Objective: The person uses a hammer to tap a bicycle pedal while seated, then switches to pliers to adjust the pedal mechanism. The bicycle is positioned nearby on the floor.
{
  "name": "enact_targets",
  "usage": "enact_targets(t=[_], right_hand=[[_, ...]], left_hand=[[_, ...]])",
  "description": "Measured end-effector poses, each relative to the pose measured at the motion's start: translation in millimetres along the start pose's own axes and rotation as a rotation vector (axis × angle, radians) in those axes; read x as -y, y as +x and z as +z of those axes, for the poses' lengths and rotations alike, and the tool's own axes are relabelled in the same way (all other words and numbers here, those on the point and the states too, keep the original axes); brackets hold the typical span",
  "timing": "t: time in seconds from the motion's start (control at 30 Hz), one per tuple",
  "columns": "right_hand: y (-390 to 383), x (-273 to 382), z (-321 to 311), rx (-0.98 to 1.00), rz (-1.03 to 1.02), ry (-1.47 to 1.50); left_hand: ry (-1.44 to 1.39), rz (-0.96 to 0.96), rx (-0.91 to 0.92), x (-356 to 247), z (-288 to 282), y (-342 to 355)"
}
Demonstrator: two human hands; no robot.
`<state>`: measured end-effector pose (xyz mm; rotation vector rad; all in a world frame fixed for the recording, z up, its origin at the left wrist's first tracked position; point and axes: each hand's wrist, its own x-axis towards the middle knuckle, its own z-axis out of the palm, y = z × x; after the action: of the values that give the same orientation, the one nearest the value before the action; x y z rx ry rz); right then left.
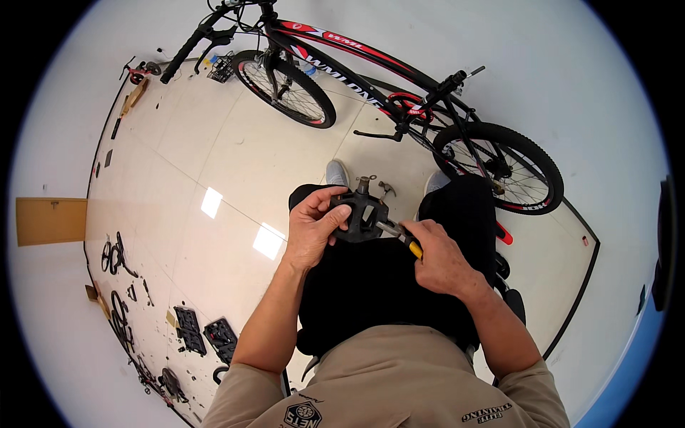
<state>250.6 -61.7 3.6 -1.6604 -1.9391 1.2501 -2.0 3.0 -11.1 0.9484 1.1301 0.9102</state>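
— Pale floor (193, 164) below: what is held?
— Left hand (314, 228) grips a detached pedal (357, 215) above the lap (378, 299); right hand (442, 260), closed around a yellow-handled tool (394, 231), meets its edge. Work appears midway.
— Containers?
— Two black cases (189, 329), contents indistinct; farther, a bicycle crank (378, 135), no pedal visible.

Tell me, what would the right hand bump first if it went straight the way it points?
Probably the black pedal in the left hand. The right hand grips a yellow-handled tool whose tip seems to meet it already, though depth is unclear.
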Motion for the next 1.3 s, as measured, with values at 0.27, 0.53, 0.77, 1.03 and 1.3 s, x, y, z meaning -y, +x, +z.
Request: enact_targets(t=[0.27,0.53,0.77,1.03,1.3], right_hand=[[0.3,-2.7,5.2,-0.060,-0.035,0.046],[3.9,-6.6,4.2,0.039,-0.014,0.167],[8.7,-5.8,-12.2,0.340,0.132,1.020],[9.3,-8.4,-16.4,0.403,0.086,1.355],[5.5,-8.4,3.2,0.144,0.001,0.519]], left_hand=[[-0.091,0.151,0.050,4.5,6.0,1.0],[-0.015,-0.022,0.099,10.0,14.1,-4.2],[-0.429,-0.219,0.091,7.9,7.8,0.3],[-0.652,-0.266,0.043,8.1,3.5,4.0],[-0.369,-0.133,0.102,9.7,12.1,-1.1]])
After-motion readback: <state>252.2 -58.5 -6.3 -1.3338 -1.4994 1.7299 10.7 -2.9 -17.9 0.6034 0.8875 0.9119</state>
